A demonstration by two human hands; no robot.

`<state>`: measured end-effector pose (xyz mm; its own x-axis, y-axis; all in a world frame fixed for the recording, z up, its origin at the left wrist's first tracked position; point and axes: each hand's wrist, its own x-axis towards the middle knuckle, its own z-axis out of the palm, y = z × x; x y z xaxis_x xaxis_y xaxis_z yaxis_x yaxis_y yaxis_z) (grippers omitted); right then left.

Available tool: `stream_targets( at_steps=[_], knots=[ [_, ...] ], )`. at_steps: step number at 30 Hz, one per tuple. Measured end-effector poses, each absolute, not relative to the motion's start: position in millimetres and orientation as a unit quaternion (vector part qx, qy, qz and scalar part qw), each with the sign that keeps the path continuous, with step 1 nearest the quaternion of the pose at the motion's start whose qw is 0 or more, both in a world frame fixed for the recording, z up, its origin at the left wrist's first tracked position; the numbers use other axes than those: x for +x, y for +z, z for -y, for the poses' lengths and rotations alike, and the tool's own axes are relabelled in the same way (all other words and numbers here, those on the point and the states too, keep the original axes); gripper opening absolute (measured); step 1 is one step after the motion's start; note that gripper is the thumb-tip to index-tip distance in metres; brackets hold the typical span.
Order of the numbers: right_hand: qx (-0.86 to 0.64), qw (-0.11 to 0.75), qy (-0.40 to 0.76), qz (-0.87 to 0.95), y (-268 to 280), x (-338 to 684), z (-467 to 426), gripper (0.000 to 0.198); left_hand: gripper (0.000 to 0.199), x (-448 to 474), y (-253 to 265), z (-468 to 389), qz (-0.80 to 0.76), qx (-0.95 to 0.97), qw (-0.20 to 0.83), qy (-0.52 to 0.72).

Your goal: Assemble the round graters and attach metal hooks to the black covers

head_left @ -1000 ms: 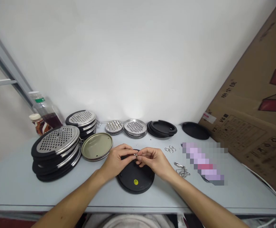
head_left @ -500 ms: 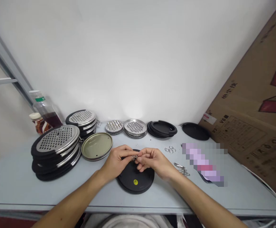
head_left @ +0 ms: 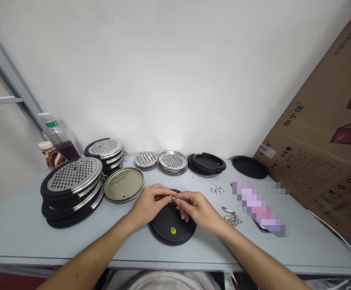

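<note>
Between the fingertips of my left hand [head_left: 151, 203] and my right hand [head_left: 196, 207] is a small metal ring [head_left: 172, 198], pinched from both sides. Both hands are closed on it, over the far part of a round black disc [head_left: 173, 221] that lies on the table and bears a yellow round sticker [head_left: 173, 230]. The fingers partly cover the ring and the disc's far edge. Right of my right hand lie several loose metal rings [head_left: 217, 189] and, nearer, a small heap of metal carabiner-like clips [head_left: 231, 215].
Stacked perforated graters with black rims [head_left: 73, 177] stand at left, beside olive-green round plates [head_left: 124, 184]. Behind are metal grater discs [head_left: 172, 161], black rings [head_left: 207, 163] and a black disc [head_left: 250, 166]. Bottles [head_left: 62, 145] stand back left; a cardboard box [head_left: 314, 161] borders the right.
My right hand's fingers have curled in closer around the ring, and its fingertips have shifted slightly. The left hand stays nearly in place; the camera view has moved a little.
</note>
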<state>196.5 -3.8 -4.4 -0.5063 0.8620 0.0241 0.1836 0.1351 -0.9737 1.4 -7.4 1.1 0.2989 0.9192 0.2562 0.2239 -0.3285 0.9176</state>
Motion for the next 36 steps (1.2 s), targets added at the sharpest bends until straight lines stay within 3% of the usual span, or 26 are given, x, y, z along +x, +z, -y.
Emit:
stream_targets(
  at_steps=[5,12,22,27,36],
  knots=[
    [-0.374,0.284,0.624,0.625,2.0,201.2,0.5,0.038,0.022,-0.1,6.6,8.3,-0.409,0.630,0.523,0.402],
    [-0.330,0.275,0.719,0.546,0.9,206.0,-1.6,0.031,0.026,-8.2,6.6,5.6,-0.373,0.544,0.649,0.378],
    [-0.337,0.239,0.676,0.610,6.0,204.4,1.4,0.035,0.012,-3.0,11.9,9.3,-0.392,0.614,0.597,0.335],
    [-0.367,0.263,0.554,0.699,9.7,202.8,7.1,0.032,0.012,-2.8,11.0,8.9,-0.392,0.651,0.552,0.343],
    [-0.307,0.316,0.175,0.881,-11.0,199.5,6.0,0.028,0.012,0.8,5.3,10.4,-0.402,0.639,0.531,0.384]
  ],
)
